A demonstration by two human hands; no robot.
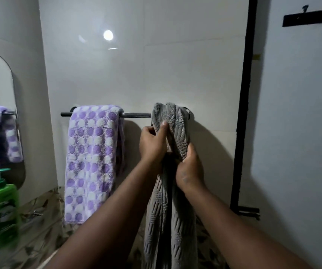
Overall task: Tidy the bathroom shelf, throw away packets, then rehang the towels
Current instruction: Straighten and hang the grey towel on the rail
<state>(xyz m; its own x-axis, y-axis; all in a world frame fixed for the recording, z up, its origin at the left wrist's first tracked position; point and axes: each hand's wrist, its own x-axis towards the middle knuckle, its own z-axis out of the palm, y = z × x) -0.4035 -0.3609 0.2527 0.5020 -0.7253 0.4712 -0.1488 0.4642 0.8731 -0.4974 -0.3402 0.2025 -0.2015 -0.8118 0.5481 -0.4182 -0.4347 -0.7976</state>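
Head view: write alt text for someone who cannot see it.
A person's left hand and right hand grip a bunched grey towel hanging over the right end of a wall towel bar. A purple-dotted towel hangs at its left end; a green pump bottle stands far left.

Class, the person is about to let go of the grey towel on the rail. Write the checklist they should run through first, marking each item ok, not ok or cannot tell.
1. The grey towel hangs over the rail: ok, its top is looped over the right end.
2. The left hand grips it: ok.
3. The right hand grips it: ok, a little lower.
4. Towel spread flat: not ok, it is bunched in folds.
5. Room beside the purple spotted towel: ok, bare rail shows between them.
6. Hanging ends level: cannot tell, they run out of view.
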